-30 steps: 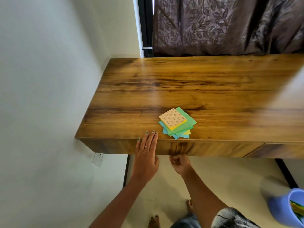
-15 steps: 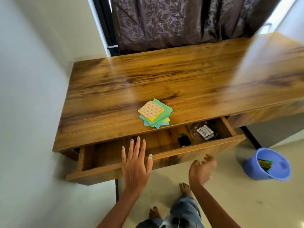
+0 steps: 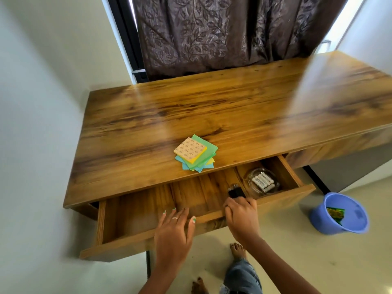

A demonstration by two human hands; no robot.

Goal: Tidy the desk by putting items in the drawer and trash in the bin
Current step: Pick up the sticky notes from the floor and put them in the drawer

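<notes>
A stack of coloured sticky notes [image 3: 194, 154] lies near the front edge of the wooden desk [image 3: 212, 107]. Below it the drawer [image 3: 135, 209] stands pulled out. Inside on the right are a small black object [image 3: 235, 192] and a clear bag of batteries [image 3: 263, 182]. My left hand [image 3: 174, 230] rests flat on the drawer's front edge with fingers apart. My right hand [image 3: 241, 217] has its fingers curled over the same edge, just in front of the black object. A blue bin [image 3: 358, 217] stands on the floor to the right.
The bin holds a green wrapper [image 3: 335, 214]. A white wall [image 3: 38, 124] runs close along the desk's left side. A dark patterned curtain [image 3: 212, 32] hangs behind the desk. My bare feet [image 3: 238, 250] stand on the pale floor under the drawer.
The drawer was shut, then came out. My right hand rose from below to the drawer's front edge and closed on it. My left hand settled onto that edge.
</notes>
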